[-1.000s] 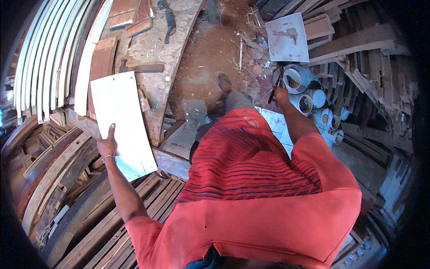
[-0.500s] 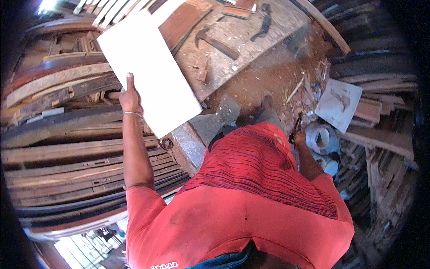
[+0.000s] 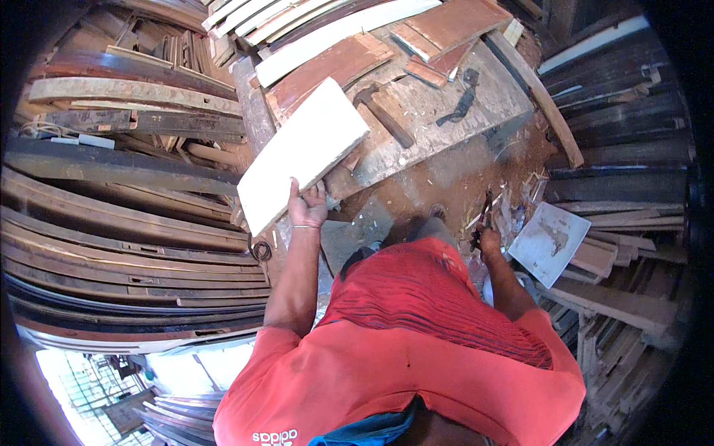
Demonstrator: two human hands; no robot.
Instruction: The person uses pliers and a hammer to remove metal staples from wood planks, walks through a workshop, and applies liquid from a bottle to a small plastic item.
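My left hand [image 3: 307, 204] grips the lower right edge of a white rectangular board [image 3: 301, 145], its thumb and fingers at that edge; the board lies tilted over the left end of a worn wooden workbench [image 3: 491, 111]. A hammer [image 3: 390, 119] and a crumpled black strip [image 3: 457, 108] lie on the bench beyond it. My right hand [image 3: 487, 241] is low beside my body, closed on a dark metal hand tool [image 3: 487, 208] whose exact kind I cannot make out, near a pale square panel [image 3: 550, 241] on the right.
Stacked timber [image 3: 126, 223] fills the left side, and more planks [image 3: 617, 134] line the right. Reddish boards [image 3: 446, 30] and white strips lie at the bench's back. Scraps litter the dirt floor [image 3: 424, 189]. A long plank [image 3: 543, 97] leans at the bench's right end.
My left hand has swung the white board to the right and over onto the bench, now lying more diagonally. The view has turned. My right hand still holds the dark tool.
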